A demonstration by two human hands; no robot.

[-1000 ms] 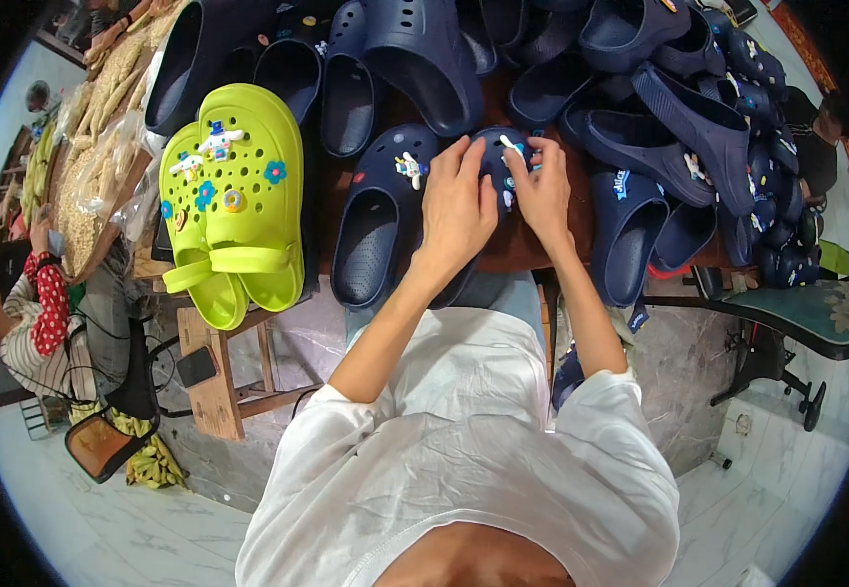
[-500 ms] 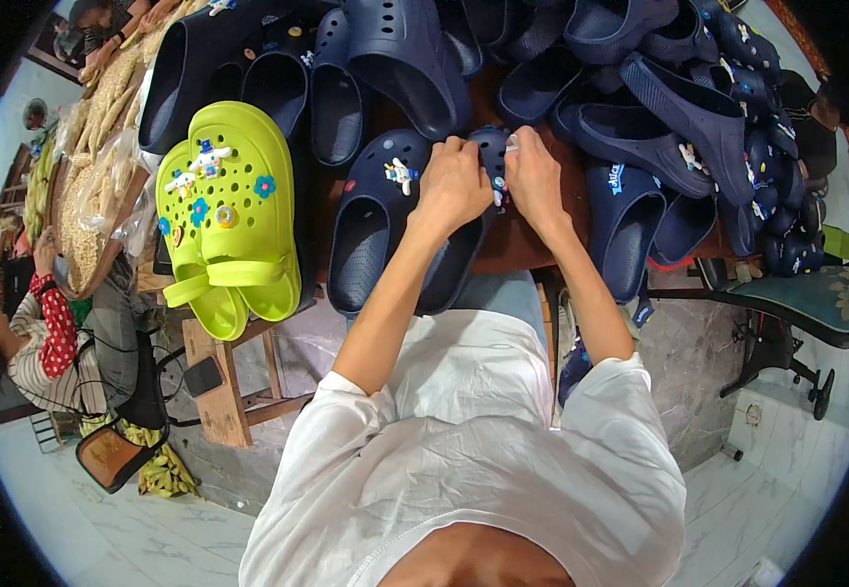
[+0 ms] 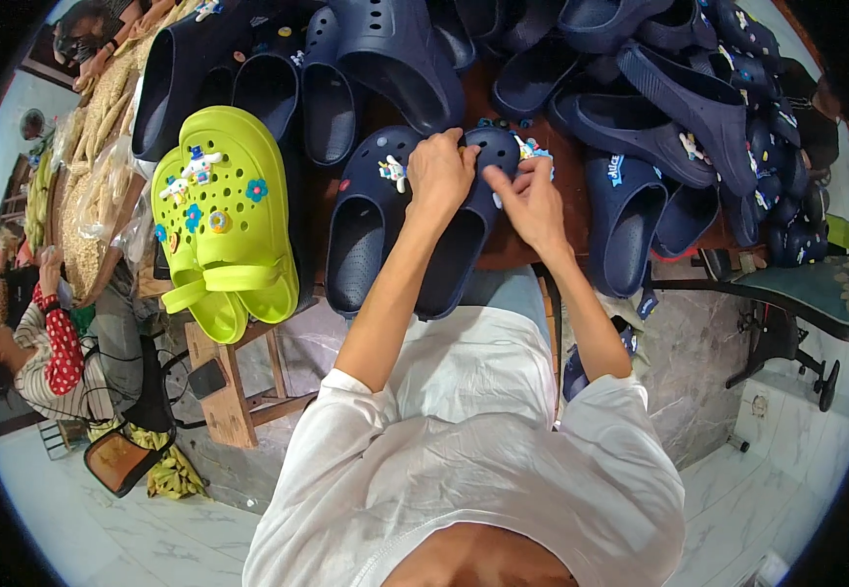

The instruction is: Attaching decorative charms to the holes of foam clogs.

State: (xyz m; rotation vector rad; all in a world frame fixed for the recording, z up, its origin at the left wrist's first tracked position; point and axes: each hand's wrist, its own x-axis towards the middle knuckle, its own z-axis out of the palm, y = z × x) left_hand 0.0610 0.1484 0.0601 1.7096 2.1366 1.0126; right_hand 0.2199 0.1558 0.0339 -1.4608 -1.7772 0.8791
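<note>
A pair of navy clogs stands in front of me, toes away. The left clog (image 3: 358,245) carries a white character charm (image 3: 392,173) and a small red one. My left hand (image 3: 439,178) is closed over the inner upper of the right clog (image 3: 456,256), hiding part of it. Just right of this clog's toe is my right hand (image 3: 530,203), thumb apart from the curled fingers. A white, blue and yellow shoe charm (image 3: 532,149) shows at its fingertips and seems held there. A small white piece shows on the clog's side, below the thumb.
Lime-green clogs (image 3: 241,196) with charms stand at the left. Navy clogs (image 3: 630,210) are heaped along the back and right. Small charms (image 3: 503,124) lie beyond the right clog. A wooden stool (image 3: 224,391) with a phone, a dark chair (image 3: 796,293) and people at left are around.
My right hand has come off the right clog's upper and turned, its thumb spreading. The colourful charm now shows at its fingertips. My left hand has shifted slightly left.
</note>
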